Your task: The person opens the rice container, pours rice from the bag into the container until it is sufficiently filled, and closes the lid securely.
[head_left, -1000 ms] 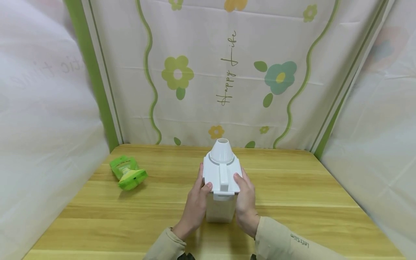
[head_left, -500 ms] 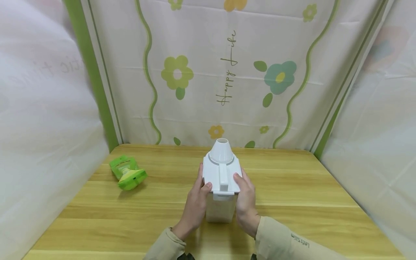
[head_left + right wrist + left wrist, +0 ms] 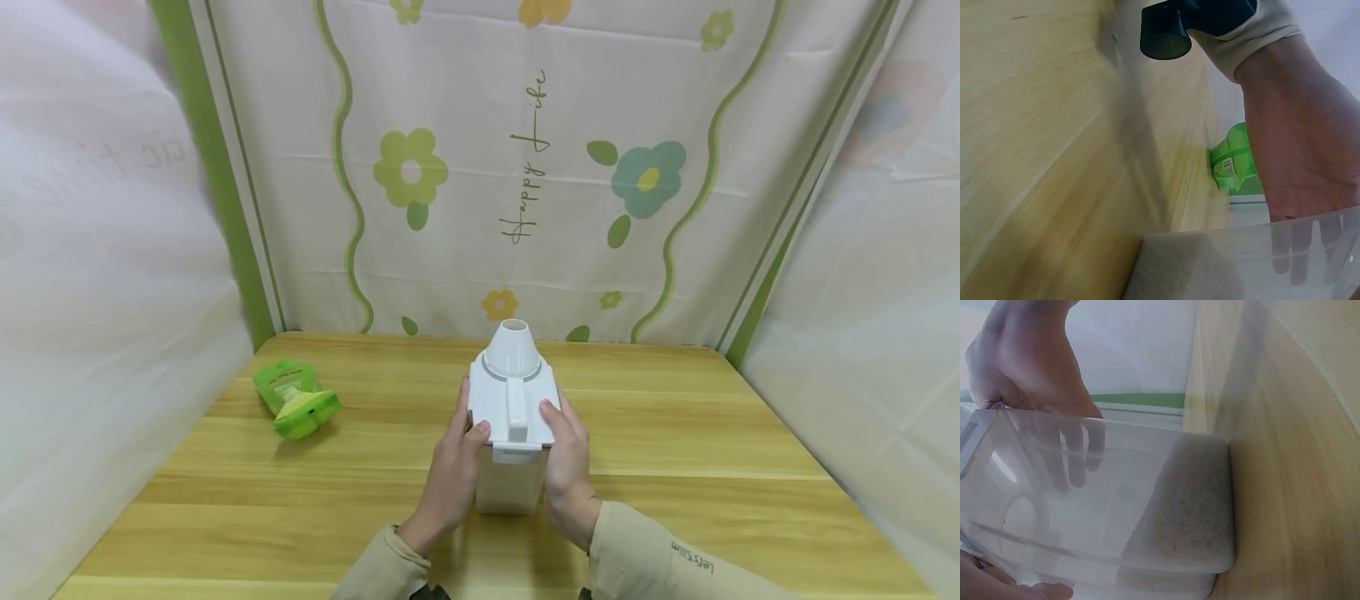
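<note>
A clear plastic storage container (image 3: 507,487) stands at the middle of the wooden table, its base right at the tabletop. Its white lid (image 3: 489,400) carries a cone-shaped spout (image 3: 513,350) and a raised bar. My left hand (image 3: 450,471) grips the left side, thumb on the lid's edge. Opposite it, my right hand (image 3: 567,467) grips the right side, its thumb also on the lid. Pale, rice-like grains (image 3: 1185,506) lie in a slope at the container's bottom in the left wrist view. Through the clear wall there, fingers of the right hand (image 3: 1029,356) show.
A green and yellow plastic bag (image 3: 296,400) with a barcode lies on the table (image 3: 360,517) at the left. White curtains (image 3: 465,125) with flower prints enclose the table behind and on both sides. A dark wrist camera (image 3: 1166,31) sits at the left sleeve.
</note>
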The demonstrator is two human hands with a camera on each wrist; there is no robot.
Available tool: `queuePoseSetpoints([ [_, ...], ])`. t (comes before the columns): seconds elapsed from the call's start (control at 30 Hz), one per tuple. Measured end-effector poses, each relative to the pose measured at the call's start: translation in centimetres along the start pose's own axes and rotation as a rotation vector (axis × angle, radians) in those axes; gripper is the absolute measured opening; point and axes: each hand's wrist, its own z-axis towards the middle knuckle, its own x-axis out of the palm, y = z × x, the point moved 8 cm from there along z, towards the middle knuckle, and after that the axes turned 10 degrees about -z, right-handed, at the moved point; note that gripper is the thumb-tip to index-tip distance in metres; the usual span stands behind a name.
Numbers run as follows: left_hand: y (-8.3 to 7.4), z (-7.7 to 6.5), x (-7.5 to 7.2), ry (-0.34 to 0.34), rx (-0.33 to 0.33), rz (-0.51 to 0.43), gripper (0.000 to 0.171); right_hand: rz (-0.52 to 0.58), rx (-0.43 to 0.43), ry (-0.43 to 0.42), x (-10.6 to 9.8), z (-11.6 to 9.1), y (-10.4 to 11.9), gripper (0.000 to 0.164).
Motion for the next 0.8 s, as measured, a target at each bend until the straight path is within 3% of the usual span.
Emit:
queuePoseSetpoints([
  [0.8,0.07,-0.03,-0.19,-0.003,-0.017,0.012,0.06,-0.025,-0.009,0.0,-0.09,0.13,-0.11,0.052],
])
